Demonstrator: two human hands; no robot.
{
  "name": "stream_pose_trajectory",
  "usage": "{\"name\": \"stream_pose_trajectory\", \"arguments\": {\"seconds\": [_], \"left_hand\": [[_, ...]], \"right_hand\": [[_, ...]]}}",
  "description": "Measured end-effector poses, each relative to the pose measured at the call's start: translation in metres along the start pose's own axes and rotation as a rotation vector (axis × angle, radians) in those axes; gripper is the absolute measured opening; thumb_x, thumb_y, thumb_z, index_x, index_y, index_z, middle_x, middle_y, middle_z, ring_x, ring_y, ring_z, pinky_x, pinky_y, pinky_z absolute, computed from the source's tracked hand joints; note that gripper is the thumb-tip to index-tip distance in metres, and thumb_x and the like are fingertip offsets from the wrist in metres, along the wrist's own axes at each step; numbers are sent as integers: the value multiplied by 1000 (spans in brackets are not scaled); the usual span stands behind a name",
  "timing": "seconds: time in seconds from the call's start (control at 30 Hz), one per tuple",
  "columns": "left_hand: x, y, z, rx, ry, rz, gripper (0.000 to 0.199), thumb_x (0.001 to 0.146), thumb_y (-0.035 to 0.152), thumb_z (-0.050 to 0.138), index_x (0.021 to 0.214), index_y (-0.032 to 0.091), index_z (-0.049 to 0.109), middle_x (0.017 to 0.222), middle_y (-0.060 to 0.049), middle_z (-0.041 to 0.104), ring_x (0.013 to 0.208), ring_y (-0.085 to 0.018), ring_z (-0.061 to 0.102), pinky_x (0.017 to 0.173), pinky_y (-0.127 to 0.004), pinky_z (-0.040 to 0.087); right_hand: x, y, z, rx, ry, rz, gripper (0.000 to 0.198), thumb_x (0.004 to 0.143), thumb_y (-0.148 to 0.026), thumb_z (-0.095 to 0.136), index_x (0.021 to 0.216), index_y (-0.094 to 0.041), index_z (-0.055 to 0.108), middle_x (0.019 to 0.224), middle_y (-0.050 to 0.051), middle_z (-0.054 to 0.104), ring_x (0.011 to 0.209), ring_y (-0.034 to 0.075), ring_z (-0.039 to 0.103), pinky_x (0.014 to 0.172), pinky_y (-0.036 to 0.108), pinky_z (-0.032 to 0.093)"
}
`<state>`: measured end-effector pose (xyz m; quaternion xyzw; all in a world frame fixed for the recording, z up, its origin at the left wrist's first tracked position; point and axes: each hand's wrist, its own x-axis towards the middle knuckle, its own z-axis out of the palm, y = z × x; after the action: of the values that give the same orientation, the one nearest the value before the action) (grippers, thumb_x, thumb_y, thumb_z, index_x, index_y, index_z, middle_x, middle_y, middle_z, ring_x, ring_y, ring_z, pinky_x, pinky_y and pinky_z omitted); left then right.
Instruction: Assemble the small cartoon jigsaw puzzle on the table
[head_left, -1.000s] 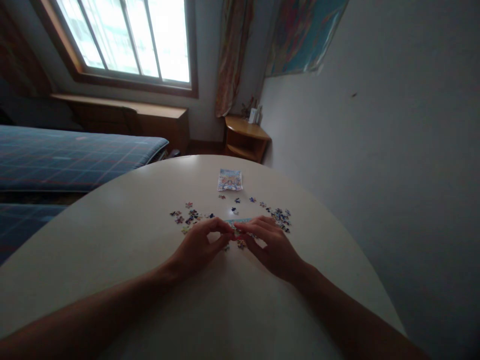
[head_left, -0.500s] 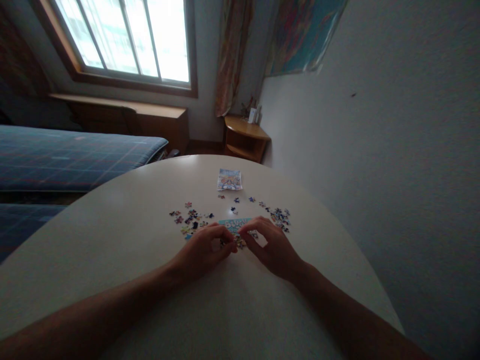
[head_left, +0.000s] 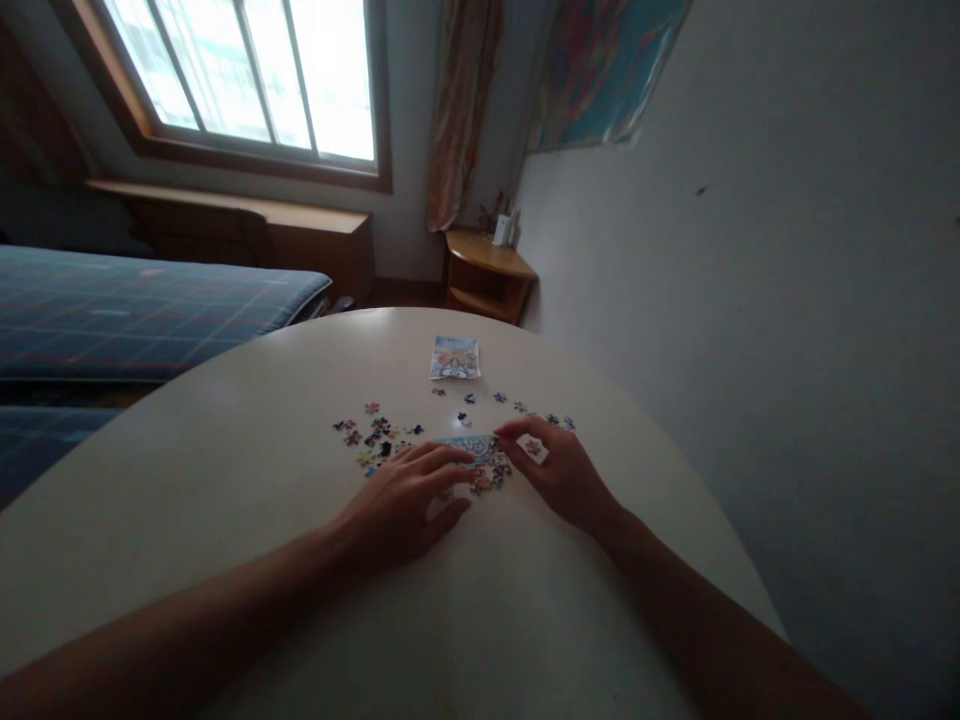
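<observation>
A partly joined jigsaw puzzle (head_left: 465, 446) with a teal, lettered top strip lies flat between my hands. My left hand (head_left: 409, 490) rests over its left side, fingers apart and thumb away from them, hiding part of it. At the strip's right end, the thumb and forefinger of my right hand (head_left: 559, 470) are pinched together; whatever is between them is too small to make out. Joined or crowded puzzle pieces (head_left: 491, 475) show just below the strip. A single puzzle piece (head_left: 533, 448) is visible through the loop of my right fingers.
Loose puzzle pieces (head_left: 375, 435) are scattered left of the puzzle, and others (head_left: 555, 420) lie beyond my right hand. A printed picture packet (head_left: 454, 358) sits farther back on the round white table (head_left: 300, 380). A wall (head_left: 750, 350) runs along the right; a plaid mattress (head_left: 150, 310) stands left.
My left hand has gone from a pinch to spread fingers over the puzzle. The right hand has shifted slightly right and up to the strip's right end, uncovering the lower pieces.
</observation>
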<state>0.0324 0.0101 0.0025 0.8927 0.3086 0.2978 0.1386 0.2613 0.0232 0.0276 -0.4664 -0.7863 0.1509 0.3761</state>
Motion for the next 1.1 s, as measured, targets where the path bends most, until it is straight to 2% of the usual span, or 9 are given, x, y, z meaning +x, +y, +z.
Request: {"name": "stream_pose_trajectory", "arguments": {"seconds": [0.07, 0.17, 0.57, 1.1], "left_hand": [[-1, -1, 0, 74, -49, 42, 35, 91, 27, 58, 125, 31, 60, 136, -4, 58, 123, -26, 53, 103, -49, 44], [-3, -1, -1, 120, -101, 57, 43, 90, 29, 59, 132, 33, 55, 143, -4, 51, 129, -28, 48, 105, -52, 43], [-3, -2, 0, 144, -161, 70, 39, 92, 27, 55, 131, 30, 56, 137, -4, 56, 124, -27, 52, 103, -49, 46], [-4, -3, 1, 170, -155, 74, 35, 93, 26, 53, 128, 28, 57, 136, -5, 56, 123, -27, 52, 101, -51, 47]], "right_hand": [[1, 5, -2, -1, -54, 34, 13, 89, -28, 63, 97, -22, 71, 89, 3, 74, 81, 18, 69, 72, 31, 52], [1, 8, -1, 3, -129, 24, 13, 89, -28, 64, 98, -24, 73, 91, 2, 76, 84, 18, 69, 76, 31, 52], [-1, 12, 2, -29, -232, 25, 13, 88, -26, 66, 97, -25, 76, 88, 3, 76, 87, 18, 66, 83, 32, 49], [0, 11, 3, -60, -258, -13, 13, 88, -22, 65, 95, -23, 76, 89, 3, 75, 89, 18, 64, 84, 32, 46]]}}
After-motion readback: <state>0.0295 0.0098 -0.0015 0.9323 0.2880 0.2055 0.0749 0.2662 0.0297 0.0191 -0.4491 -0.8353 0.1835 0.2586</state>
